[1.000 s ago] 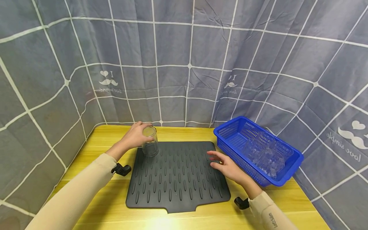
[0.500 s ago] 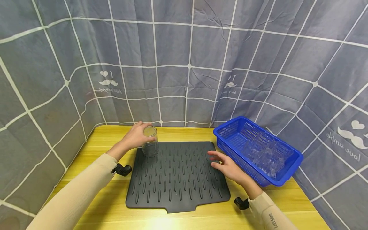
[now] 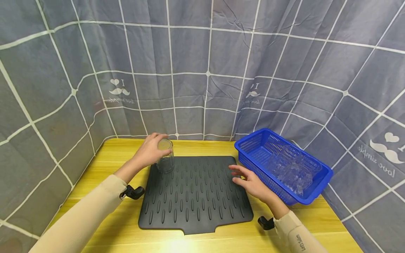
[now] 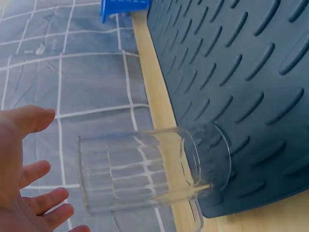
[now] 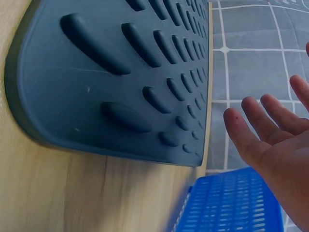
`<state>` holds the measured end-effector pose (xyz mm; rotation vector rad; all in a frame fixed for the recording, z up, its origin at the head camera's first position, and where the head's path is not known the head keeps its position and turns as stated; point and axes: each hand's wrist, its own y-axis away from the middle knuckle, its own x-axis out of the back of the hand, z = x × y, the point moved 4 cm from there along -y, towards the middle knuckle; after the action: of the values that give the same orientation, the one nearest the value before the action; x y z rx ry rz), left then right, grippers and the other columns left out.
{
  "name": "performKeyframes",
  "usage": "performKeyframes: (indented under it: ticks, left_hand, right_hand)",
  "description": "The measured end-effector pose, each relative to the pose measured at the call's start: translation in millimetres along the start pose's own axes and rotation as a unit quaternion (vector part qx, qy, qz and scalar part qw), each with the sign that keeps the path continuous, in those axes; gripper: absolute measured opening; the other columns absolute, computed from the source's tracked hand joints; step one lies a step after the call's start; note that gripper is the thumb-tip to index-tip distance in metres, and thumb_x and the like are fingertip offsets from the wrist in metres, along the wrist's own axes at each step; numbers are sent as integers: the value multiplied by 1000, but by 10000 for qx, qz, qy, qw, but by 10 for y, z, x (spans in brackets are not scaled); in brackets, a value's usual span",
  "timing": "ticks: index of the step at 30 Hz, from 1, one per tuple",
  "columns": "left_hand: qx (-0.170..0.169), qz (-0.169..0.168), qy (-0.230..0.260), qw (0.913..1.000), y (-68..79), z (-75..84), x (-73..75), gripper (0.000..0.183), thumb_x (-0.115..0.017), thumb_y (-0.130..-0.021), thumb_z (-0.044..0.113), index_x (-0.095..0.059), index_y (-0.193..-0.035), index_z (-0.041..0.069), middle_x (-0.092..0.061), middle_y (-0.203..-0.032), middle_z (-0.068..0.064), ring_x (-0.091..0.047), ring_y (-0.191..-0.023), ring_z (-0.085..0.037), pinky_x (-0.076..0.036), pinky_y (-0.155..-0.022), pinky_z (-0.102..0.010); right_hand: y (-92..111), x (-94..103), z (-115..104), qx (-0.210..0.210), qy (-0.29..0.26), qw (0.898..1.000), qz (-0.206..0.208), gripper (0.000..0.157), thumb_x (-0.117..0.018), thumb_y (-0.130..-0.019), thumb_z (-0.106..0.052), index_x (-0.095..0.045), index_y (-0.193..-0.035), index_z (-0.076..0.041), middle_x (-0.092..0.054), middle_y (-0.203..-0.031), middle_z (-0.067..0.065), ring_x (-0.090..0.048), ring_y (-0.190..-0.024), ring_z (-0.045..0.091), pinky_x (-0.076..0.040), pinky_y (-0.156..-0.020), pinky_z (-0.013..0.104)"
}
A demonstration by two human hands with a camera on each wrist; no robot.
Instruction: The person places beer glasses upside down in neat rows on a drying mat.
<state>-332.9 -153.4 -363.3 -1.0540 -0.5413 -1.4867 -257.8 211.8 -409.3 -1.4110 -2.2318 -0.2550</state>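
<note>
A clear glass mug [image 3: 166, 164] with a handle stands upright on its end at the back left corner of the dark grey ridged mat [image 3: 196, 196]. Around its upper end is my left hand [image 3: 153, 149], thumb and fingers spread. In the left wrist view a gap shows between the left hand [image 4: 24, 174] and the near end of the mug [image 4: 145, 169]. My right hand [image 3: 251, 182] hovers over the mat's right edge with relaxed fingers and holds nothing. Its fingers are loosely bent and apart in the right wrist view, above the blue basket.
A blue plastic basket [image 3: 253, 163] sits right of the mat, with several clear glass items [image 3: 292, 170] overlapping inside. The yellow wooden table [image 3: 120, 151] shows around the mat. A grey checked curtain [image 3: 190, 88] hangs behind and along both sides.
My left wrist has dipped slightly, toward the table's front, while the hand stays around the mug's top. The mug, the right hand and the basket keep their places.
</note>
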Motion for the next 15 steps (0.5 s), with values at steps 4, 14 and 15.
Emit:
performKeyframes:
  ticks: [4, 14, 15]
  left_hand:
    - [-116, 277, 118, 9995, 63, 74, 27, 60, -64, -83, 42, -46, -135, 17, -40, -137, -10, -33, -128, -34, -33, -97, -57]
    - [-303, 827, 637, 9941, 261, 231, 42, 48, -62, -85, 34, -51, -129, 18, -46, -131, -6, -41, -123, -31, -36, -95, -54]
    - [-320, 827, 706, 9936, 282, 243, 34, 47, -62, -86, 33, -51, -129, 18, -46, -130, -6, -41, -122, -30, -36, -95, -54]
  right_hand:
    - [-4, 20, -15, 38, 12, 10000, 30, 43, -54, -94, -16, -43, -135, -13, -45, -137, 10, -45, -123, 33, -42, -94, 39]
    - [-26, 133, -82, 160, -113, 9998, 98, 44, -53, -95, -15, -42, -137, -14, -42, -139, 11, -42, -125, 37, -43, -94, 46]
    - [-30, 148, -87, 174, -115, 9997, 105, 44, -53, -95, -17, -42, -137, -14, -42, -139, 11, -42, -125, 37, -44, -94, 45]
